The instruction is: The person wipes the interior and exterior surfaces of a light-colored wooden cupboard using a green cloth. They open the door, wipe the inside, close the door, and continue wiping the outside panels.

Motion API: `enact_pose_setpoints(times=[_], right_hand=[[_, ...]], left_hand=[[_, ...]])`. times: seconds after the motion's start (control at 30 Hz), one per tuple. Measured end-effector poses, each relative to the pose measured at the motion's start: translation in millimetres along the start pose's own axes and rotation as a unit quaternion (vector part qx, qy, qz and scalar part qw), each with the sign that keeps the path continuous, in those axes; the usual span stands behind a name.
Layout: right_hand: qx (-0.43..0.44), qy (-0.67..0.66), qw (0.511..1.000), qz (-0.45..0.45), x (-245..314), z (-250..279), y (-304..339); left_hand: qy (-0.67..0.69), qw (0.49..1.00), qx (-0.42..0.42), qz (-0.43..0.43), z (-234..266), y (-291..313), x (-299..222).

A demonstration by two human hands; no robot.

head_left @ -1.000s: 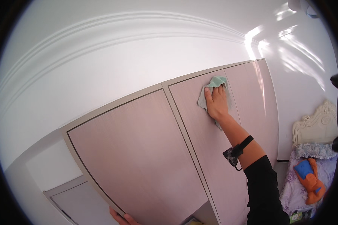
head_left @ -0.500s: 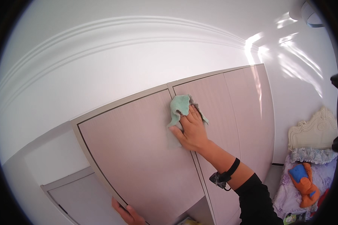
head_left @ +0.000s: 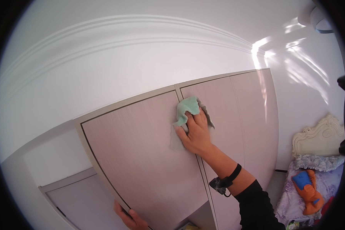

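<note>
My right hand [head_left: 197, 134] presses a light green cloth [head_left: 187, 109] flat against the upper part of a pale pink wardrobe door [head_left: 142, 153], near the seam between two doors. A black band circles that wrist. My left hand [head_left: 131, 219] grips the lower edge of the same door, which stands slightly swung out; only its fingers show at the bottom of the view.
A second pink door [head_left: 237, 122] lies to the right of the seam. White wall and ceiling moulding [head_left: 122, 38] rise above the wardrobe. At the lower right stands a bed with a carved cream headboard [head_left: 318, 136], floral bedding and an orange and blue toy [head_left: 306, 188].
My right hand has slid the cloth leftward, from the right door across the seam onto the left door. The left hand stays on the door's lower edge.
</note>
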State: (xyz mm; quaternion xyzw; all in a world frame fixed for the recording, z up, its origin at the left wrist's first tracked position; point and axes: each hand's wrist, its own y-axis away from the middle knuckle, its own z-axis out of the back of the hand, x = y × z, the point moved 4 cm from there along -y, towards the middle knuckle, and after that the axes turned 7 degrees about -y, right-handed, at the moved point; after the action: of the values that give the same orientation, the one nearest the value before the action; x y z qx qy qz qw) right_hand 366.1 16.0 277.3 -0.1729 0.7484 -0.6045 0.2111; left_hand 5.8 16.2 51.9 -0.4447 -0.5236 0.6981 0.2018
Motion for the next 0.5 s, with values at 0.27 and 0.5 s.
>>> enact_pose_setpoints(times=[0.27,0.5], right_hand=[[0.062,0.022,0.997,-0.033,-24.0,-12.5,-21.6],[0.062,0.048,0.994,-0.07,-84.1,8.4,-3.9]], left_hand=[[0.026,1.0,-0.014,0.007,-0.3,-2.4,-12.2],[0.048,0.997,-0.009,0.054,1.2,6.8,5.1]])
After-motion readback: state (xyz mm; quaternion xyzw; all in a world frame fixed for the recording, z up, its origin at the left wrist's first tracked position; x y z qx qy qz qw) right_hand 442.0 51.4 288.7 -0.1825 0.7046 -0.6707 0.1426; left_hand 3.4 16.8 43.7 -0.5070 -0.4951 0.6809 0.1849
